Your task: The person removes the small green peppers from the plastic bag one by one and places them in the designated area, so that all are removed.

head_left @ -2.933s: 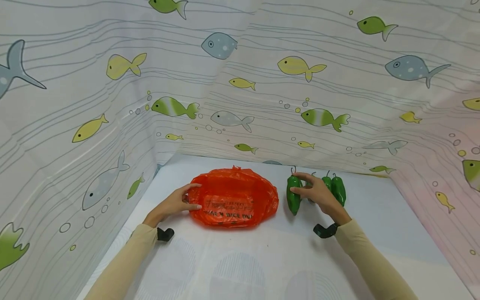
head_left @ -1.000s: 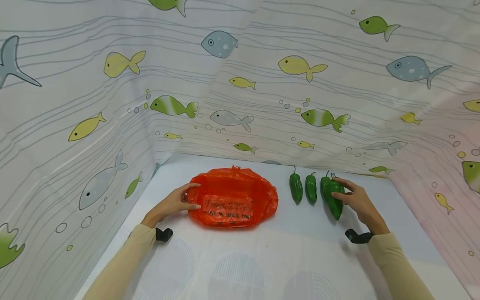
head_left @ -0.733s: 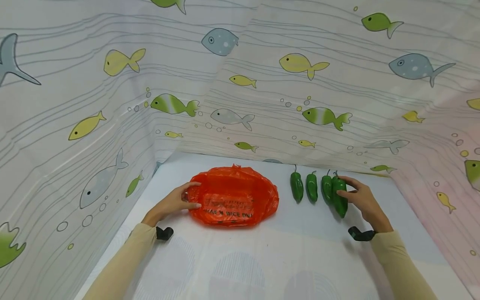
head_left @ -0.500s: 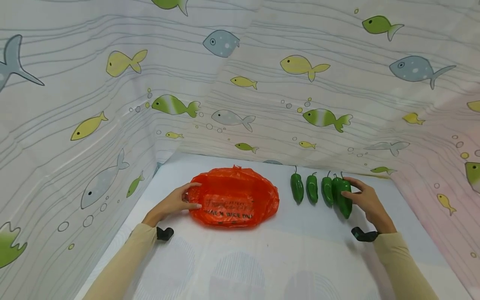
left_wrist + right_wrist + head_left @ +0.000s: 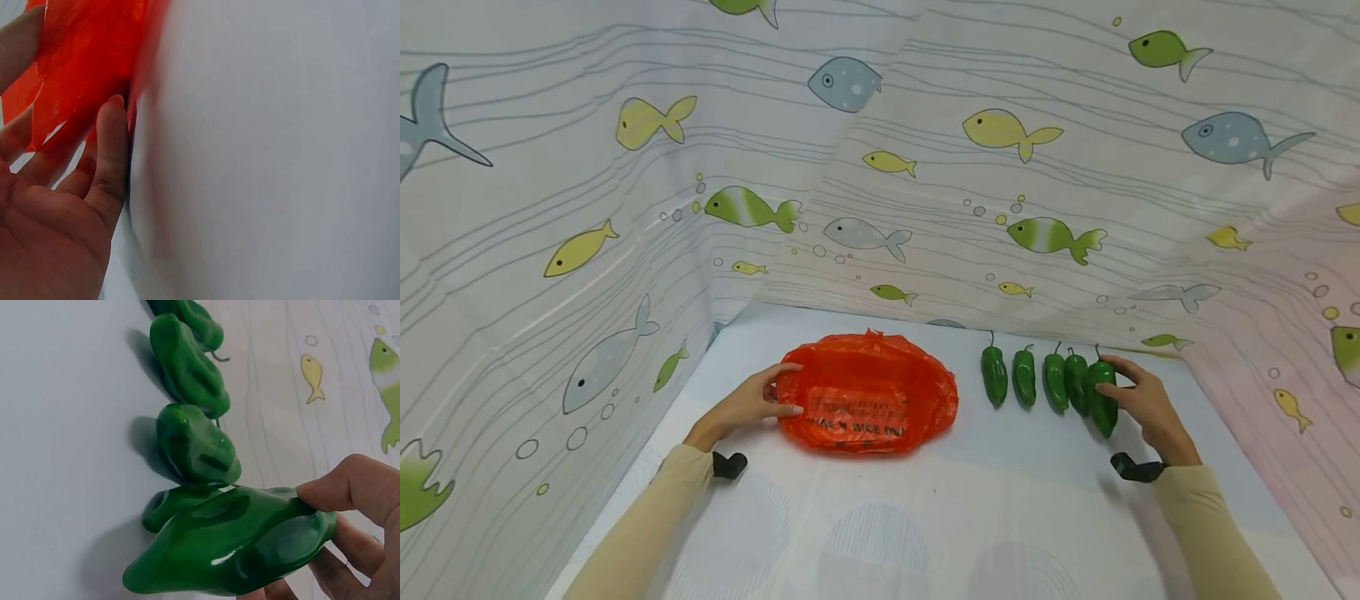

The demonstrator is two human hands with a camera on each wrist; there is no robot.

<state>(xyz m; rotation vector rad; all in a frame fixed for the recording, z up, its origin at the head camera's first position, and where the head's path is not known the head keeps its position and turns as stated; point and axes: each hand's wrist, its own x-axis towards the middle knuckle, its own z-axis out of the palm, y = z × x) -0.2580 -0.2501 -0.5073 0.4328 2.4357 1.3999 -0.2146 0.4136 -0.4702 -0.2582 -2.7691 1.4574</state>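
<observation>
A green pepper (image 5: 1102, 398) is pinched between the thumb and fingers of my right hand (image 5: 1146, 408), at the right end of a row of green peppers. In the right wrist view the held pepper (image 5: 231, 544) points its tip left and overlaps the nearest lying pepper (image 5: 175, 503). My left hand (image 5: 748, 408) holds the left edge of an orange-red plastic bag (image 5: 857, 437), thumb in front and fingers behind. The bag's mouth gapes and printed lettering shows on it. In the left wrist view the fingers (image 5: 111, 144) lie spread against the thin plastic (image 5: 94, 56).
Several more green peppers stand side by side near the back, among them the leftmost pepper (image 5: 994, 379) and a second pepper (image 5: 1024, 379). A white cloth with pale circles covers the table (image 5: 925, 517). Fish-printed sheeting (image 5: 940, 192) rises behind and at both sides.
My right hand has carried the held pepper rightward along the row, from in front of the leftmost pepper to the right end. The left hand has stayed on the bag.
</observation>
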